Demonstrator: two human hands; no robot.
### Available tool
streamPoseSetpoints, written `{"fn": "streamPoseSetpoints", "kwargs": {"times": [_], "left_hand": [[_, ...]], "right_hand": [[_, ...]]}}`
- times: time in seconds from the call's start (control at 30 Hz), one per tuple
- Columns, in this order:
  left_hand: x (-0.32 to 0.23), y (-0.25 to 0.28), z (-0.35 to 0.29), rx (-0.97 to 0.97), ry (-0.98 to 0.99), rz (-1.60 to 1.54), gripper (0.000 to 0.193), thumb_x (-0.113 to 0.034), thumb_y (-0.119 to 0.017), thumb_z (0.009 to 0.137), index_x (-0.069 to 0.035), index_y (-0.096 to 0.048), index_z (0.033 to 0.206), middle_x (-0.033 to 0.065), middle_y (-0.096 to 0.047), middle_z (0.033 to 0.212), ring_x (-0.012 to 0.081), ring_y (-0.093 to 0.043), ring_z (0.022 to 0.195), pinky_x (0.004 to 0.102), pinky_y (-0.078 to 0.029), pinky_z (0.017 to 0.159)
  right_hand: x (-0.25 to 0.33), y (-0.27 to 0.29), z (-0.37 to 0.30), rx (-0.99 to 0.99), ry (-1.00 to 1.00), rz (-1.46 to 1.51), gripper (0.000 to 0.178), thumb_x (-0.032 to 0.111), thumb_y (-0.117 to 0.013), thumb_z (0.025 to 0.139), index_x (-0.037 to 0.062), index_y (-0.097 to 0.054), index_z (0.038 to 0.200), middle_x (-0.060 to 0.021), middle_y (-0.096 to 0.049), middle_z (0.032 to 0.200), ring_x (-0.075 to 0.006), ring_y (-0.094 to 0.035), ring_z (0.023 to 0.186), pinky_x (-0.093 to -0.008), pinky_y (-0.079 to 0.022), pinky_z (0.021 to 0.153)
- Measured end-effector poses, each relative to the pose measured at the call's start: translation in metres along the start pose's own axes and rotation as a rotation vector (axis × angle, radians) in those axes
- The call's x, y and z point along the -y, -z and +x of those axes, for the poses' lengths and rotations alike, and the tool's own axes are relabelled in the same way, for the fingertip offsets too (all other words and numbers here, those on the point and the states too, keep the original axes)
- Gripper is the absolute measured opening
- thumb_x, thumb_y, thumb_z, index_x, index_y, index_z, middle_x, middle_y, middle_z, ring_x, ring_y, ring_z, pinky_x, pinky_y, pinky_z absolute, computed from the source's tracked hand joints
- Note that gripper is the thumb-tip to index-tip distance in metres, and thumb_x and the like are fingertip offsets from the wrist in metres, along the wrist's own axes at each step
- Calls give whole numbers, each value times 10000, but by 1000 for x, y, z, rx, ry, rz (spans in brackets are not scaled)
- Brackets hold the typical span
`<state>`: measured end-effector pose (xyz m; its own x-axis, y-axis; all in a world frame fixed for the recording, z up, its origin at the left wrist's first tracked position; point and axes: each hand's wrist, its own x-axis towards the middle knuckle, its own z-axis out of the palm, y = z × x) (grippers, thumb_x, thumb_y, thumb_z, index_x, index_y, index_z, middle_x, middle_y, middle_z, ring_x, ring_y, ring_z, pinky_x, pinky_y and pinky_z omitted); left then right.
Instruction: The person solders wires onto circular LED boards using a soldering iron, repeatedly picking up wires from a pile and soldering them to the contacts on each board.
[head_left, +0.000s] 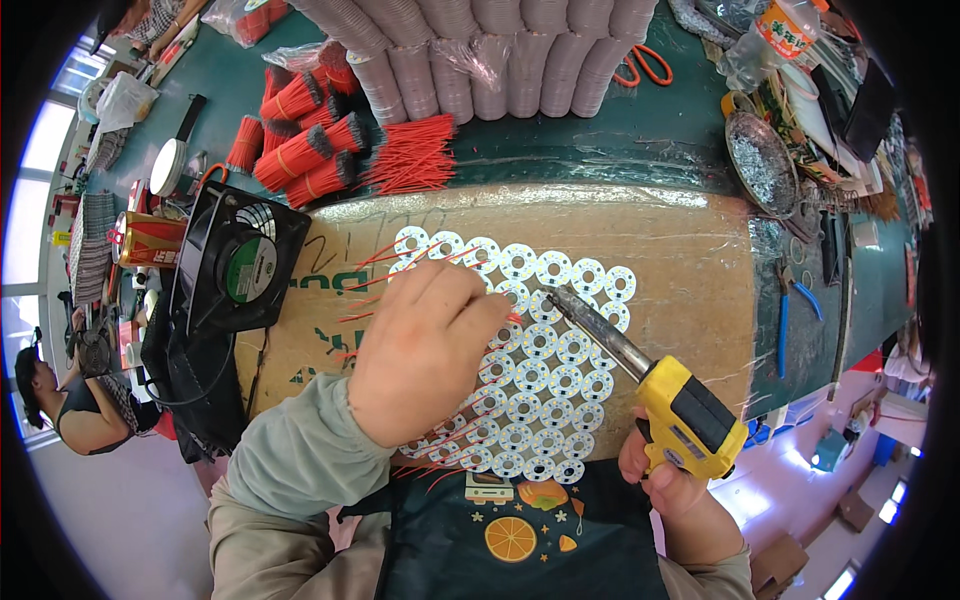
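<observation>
Iron tip and red wire meet over the white discs

Right in the middle of my view lie the white discs (532, 362), packed in tight rows on the cardboard (690, 270). That close order, I'd judge, puts each disc within easy reach. Over their upper left comes my left hand (425, 335), fingers bunched narrow on a red wire (515, 318), a short bit showing at the tips; a small pinch like that probably suits something so thin. From the other side, my right hand (660, 470) has its fingers wrapped around the yellow grip of the soldering iron (692, 418). The barrel slants up and left, tip just beside the left fingertips; whether it touches a disc, I can't tell. More red wires trail off the grid's left edge, perhaps to leave the rest uncovered.

Moving outward, the fan (245, 250) stands left of the cardboard, maybe there for the fumes. Beyond, on the green desk (600, 155), a loose pile of red wires (415, 155) sits beside tied bundles (295, 155), likely loosened for easy picking. Tall grey stacks (500, 60) rise at the back. Over on the right: a metal dish (760, 160) and blue-handled pliers (783, 320), both away from the discs.
</observation>
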<state>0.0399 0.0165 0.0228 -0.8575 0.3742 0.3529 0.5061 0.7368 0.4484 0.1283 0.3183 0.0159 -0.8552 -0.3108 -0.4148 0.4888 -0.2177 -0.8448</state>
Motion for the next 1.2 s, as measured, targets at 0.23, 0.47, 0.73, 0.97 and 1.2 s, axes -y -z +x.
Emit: {"fn": "streamPoseSetpoints", "kwargs": {"times": [0.23, 0.47, 0.73, 0.97, 1.2], "left_hand": [[15, 5, 27, -44, 28, 96, 160, -59, -761, 786, -65, -710, 938, 77, -641, 837, 299, -616, 772, 419, -497, 712], [23, -14, 19, -52, -3, 131, 178, -44, -756, 769, -65, -707, 939, 69, -642, 843, 278, -612, 793, 399, -486, 728], [28, -18, 20, -60, -1, 106, 194, -28, -754, 758, -65, -699, 940, 57, -630, 841, 267, -602, 793, 392, -481, 733], [28, -21, 19, -79, -15, 114, 200, -12, -739, 748, -62, -685, 933, 61, -611, 839, 267, -592, 795, 389, -481, 737], [29, -21, 18, -57, -12, 104, 228, -15, -699, 730, -43, -680, 956, 71, -601, 853, 275, -582, 822, 394, -479, 742]], "right_hand": [[9, -10, 25, -20, 127, -98, 866, 470, -860, 773, -29, -486, 1374, -37, -521, 727, -137, -491, 584, -279, -408, 511], [5, -11, 36, 9, 129, -136, 768, 393, -816, 833, -37, -478, 1372, -26, -501, 706, -117, -463, 583, -274, -401, 516], [1, -8, 38, 20, 125, -189, 695, 374, -794, 850, -33, -497, 1329, -30, -508, 704, -119, -476, 584, -273, -417, 521], [6, -15, 39, -20, 79, -156, 679, 407, -828, 822, -30, -524, 1243, -27, -527, 710, -124, -509, 599, -273, -427, 531], [4, -12, 39, 7, 101, -230, 641, 391, -812, 842, -32, -526, 1229, -32, -538, 725, -131, -525, 611, -274, -428, 521]]}}
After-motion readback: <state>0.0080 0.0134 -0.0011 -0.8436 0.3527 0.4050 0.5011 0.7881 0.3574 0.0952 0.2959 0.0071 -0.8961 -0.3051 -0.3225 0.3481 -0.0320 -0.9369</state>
